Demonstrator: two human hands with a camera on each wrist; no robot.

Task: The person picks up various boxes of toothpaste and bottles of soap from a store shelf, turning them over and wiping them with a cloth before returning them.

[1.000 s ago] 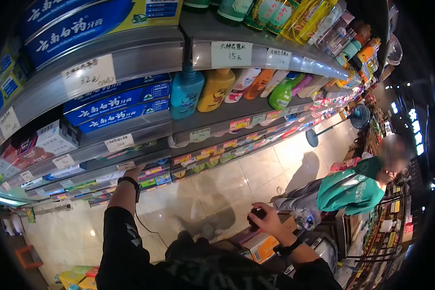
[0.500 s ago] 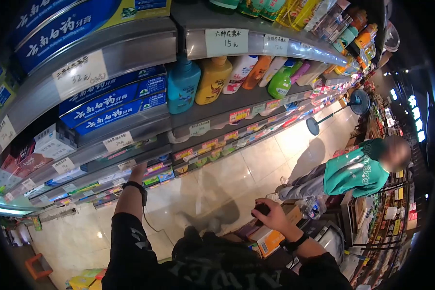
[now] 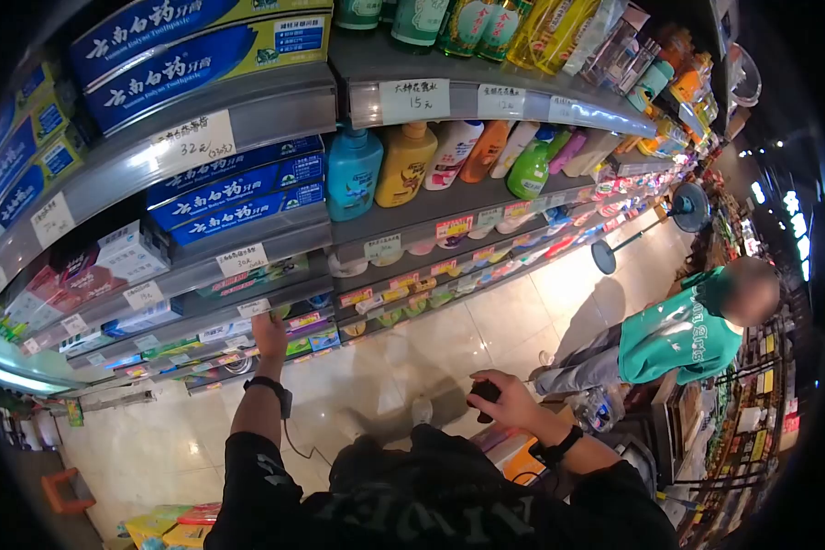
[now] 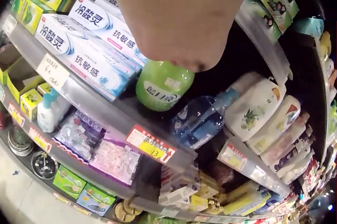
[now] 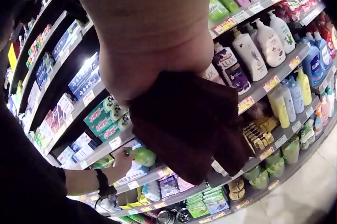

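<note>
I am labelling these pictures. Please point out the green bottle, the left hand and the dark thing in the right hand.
green bottle (image 4: 164, 85), left wrist view, on its white label.
left hand (image 3: 269, 334), head view, on the back of the hand.
dark thing (image 3: 484, 393), head view, on its top, above the fingers.

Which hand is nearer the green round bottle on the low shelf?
Left. The left hand is at the green bottle on the shelf; the right hand is away from the shelves, holding a dark object.

Blue toothpaste boxes (image 3: 234, 188) occupy the shelf's left end. Coloured bottles (image 3: 403, 165) stand along its middle. A standing fan (image 3: 686, 209) is on the tiled floor (image 3: 486, 321).
</note>
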